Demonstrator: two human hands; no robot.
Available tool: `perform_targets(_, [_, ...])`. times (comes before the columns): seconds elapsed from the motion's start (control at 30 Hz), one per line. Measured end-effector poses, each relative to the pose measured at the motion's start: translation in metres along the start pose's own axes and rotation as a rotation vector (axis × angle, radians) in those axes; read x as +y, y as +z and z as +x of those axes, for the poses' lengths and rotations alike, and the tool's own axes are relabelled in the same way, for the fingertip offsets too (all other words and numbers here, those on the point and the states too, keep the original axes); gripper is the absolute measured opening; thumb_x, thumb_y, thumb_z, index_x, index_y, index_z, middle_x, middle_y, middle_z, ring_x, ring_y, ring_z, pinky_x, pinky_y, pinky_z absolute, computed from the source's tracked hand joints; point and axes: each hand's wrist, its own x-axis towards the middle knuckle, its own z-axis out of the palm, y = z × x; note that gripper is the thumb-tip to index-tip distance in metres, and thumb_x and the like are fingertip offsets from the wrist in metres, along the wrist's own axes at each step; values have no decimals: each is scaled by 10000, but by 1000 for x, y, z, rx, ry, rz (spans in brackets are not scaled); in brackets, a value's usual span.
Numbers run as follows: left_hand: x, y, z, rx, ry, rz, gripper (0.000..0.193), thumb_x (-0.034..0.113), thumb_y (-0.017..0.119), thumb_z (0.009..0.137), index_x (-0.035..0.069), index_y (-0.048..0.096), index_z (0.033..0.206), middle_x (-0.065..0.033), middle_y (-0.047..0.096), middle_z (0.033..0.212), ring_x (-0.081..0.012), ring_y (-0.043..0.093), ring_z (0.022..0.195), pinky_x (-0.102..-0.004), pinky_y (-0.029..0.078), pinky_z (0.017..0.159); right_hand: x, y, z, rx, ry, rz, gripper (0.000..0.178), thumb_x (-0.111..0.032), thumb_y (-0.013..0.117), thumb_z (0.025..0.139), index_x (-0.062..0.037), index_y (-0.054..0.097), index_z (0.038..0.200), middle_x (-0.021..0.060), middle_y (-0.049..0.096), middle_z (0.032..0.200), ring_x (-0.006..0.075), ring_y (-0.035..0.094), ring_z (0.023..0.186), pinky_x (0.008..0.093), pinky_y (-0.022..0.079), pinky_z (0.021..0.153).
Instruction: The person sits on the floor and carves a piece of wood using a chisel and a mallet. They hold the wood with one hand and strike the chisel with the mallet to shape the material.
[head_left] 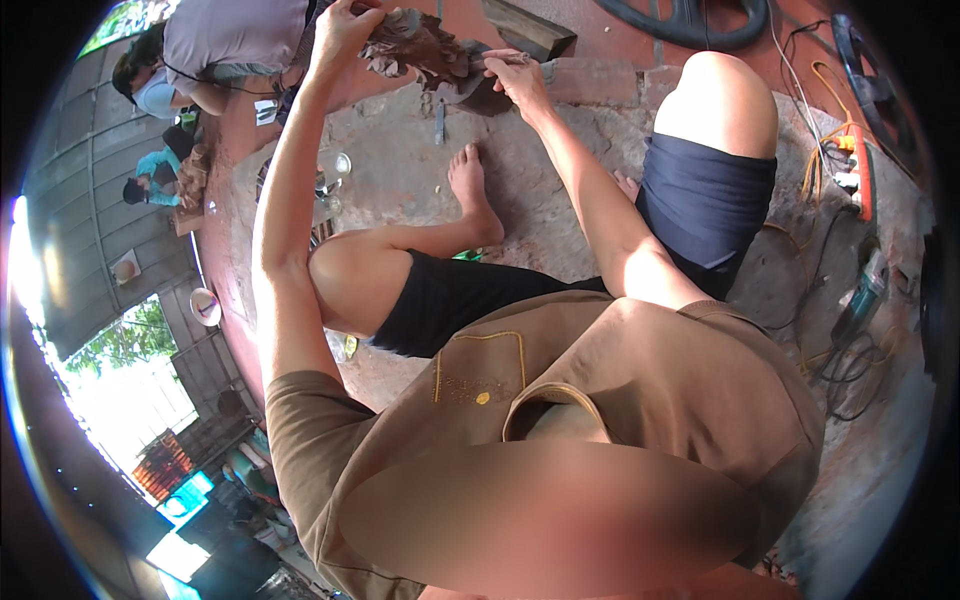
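A rough, carved-looking brown piece [415, 45] with ragged edges lies ahead of me at the upper edge of the head view. My left hand [345, 28] is closed at its left end, with the fingertips partly cut off by the picture's edge. At its right end my right hand [518, 78] pinches something slender, perhaps a thin tool, pointing toward the piece; its kind is too small to tell. Below the brown piece is a dark rounded block [478, 92]. A small flat metal strip [440, 122] lies on the ground near my bare foot [470, 185].
A wooden block [528, 30] and a black steering-wheel-like ring [690, 30] lie beyond my right hand. On the right are an orange power strip [862, 175], tangled cables and a teal power tool [862, 290]. A glass jar [340, 163] stands left. Other people [230, 40] sit further left.
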Motion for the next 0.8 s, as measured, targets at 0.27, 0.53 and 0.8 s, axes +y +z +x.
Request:
perform_targets(0.27, [-4, 2, -8, 15, 34, -33, 235, 174, 627, 791, 24, 646, 972, -40, 670, 829, -79, 593, 766, -242, 476, 735, 27, -8, 23, -61, -295, -288, 165, -150, 762, 697, -52, 712, 820, 30, 662, 716, 145, 620, 703, 279, 472, 644])
perform_targets(0.53, [36, -5, -19, 83, -22, 22, 228, 172, 697, 763, -23, 607, 839, -139, 646, 711, -173, 620, 641, -324, 492, 580, 30, -1, 27, 72, -393, -509, 212, -219, 756, 662, -136, 720, 853, 32, 637, 913, 198, 624, 811, 325, 493, 715])
perform_targets(0.8, [45, -6, -20, 57, -76, -38, 208, 151, 691, 764, -25, 606, 836, -128, 641, 692, -161, 616, 620, -316, 489, 559, 26, -1, 21, 55, -456, -576, 159, -245, 750, 645, -136, 708, 754, 23, 631, 845, 184, 619, 782, 326, 493, 700])
